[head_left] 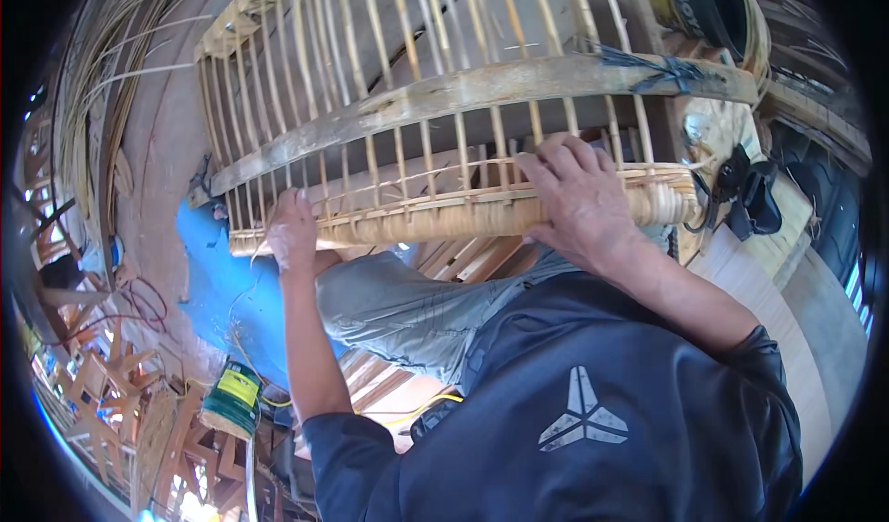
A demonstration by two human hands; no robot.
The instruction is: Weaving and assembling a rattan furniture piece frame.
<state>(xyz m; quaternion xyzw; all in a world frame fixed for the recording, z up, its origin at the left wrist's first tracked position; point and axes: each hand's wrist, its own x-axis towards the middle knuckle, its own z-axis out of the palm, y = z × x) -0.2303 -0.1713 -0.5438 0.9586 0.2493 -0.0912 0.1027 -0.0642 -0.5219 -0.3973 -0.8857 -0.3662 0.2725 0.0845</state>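
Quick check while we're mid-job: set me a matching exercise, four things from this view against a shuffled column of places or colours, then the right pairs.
1. Left hand
2. Right hand
3. Cord
4. Tub

A. Green, with a yellow patch
B. On the right part of the woven rim
C. Tied around the slat near its right end
D. At the woven rim's left part

Pairs: 1-D, 2-B, 3-C, 4-A

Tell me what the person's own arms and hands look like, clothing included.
The left hand and right hand are ungloved, the forearms bare. Short, dark navy fabric sleeves match the dark navy shirt, which bears a pale grey, three-pronged emblem. No cables run along the arms.
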